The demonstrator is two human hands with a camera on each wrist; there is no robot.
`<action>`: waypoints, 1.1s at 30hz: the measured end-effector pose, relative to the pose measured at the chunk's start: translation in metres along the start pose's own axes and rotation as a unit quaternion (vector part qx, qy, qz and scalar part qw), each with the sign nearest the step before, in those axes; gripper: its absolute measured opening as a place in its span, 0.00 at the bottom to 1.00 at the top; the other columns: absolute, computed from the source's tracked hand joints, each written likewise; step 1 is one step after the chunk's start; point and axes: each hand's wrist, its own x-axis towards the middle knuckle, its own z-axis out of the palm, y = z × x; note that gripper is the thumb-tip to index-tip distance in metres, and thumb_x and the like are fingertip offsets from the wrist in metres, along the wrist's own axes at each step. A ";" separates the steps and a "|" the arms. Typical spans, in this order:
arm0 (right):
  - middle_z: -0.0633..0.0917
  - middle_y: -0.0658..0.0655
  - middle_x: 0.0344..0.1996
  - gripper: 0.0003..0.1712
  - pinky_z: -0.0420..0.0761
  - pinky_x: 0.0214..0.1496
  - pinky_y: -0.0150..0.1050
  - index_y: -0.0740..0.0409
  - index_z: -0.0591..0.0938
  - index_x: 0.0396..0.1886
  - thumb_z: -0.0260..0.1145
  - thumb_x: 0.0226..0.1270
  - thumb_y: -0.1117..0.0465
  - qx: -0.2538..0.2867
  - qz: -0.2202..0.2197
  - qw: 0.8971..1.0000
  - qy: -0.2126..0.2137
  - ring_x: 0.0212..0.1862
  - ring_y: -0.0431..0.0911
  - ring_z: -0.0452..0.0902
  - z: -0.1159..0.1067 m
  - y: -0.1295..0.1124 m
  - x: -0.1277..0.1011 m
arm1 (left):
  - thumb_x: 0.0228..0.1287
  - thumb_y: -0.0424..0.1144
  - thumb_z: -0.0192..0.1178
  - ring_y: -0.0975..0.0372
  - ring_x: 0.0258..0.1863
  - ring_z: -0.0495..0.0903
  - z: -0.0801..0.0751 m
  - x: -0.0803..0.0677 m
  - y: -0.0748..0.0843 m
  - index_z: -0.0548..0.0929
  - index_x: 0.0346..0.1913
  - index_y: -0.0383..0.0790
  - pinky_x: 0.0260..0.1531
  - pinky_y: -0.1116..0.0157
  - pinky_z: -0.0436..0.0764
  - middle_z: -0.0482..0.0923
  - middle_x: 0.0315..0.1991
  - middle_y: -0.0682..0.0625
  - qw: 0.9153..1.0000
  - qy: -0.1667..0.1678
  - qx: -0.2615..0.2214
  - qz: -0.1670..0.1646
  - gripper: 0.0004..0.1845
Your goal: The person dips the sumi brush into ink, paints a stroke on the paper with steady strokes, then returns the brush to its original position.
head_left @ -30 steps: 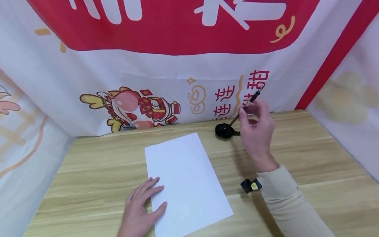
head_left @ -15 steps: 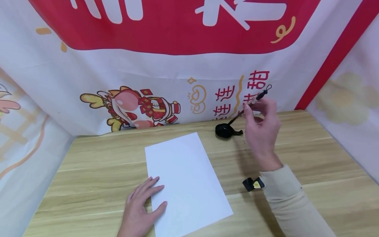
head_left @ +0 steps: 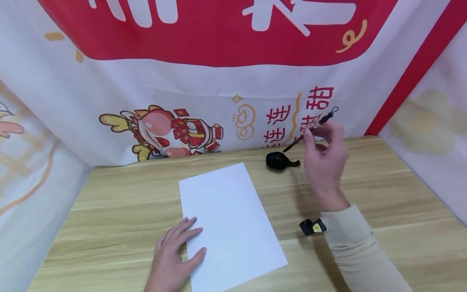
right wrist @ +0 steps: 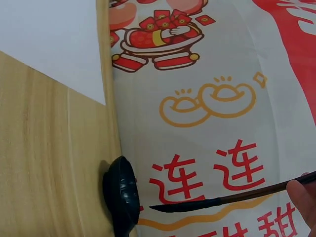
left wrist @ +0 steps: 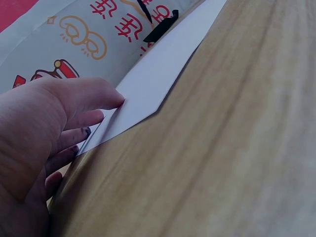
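Observation:
My right hand (head_left: 324,160) pinches a calligraphy brush (right wrist: 232,197) by its upper shaft, tilted with the tip down to the left. The bristles are black and pointed. In the right wrist view they stand just apart from a small black dish (right wrist: 121,192) with a short handle. In the head view this spoon-shaped dish (head_left: 278,161) lies on the table near the back cloth. My left hand (head_left: 174,253) rests with spread fingers on the left edge of a blank white sheet of paper (head_left: 230,219). Dark smudges mark some left fingertips in the left wrist view.
A wooden table (head_left: 120,215) carries everything. Behind it hangs a white and red printed cloth (head_left: 204,89), close to the dish and brush. A black wrist camera (head_left: 311,227) sits at my right cuff. Pale printed cloth walls (head_left: 427,154) border both sides.
My right hand has moved right, drawing the brush tip up out of the dish. The left hand and paper have stayed in place.

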 end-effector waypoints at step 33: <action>0.89 0.63 0.47 0.17 0.84 0.42 0.21 0.71 0.77 0.58 0.68 0.79 0.64 -0.003 -0.002 1.000 -0.017 0.45 0.31 0.85 -0.001 0.010 0.003 | 0.51 0.36 0.83 0.50 0.73 0.75 0.000 0.000 0.001 0.91 0.55 0.57 0.70 0.41 0.61 0.83 0.70 0.56 1.000 0.005 0.001 0.001 0.27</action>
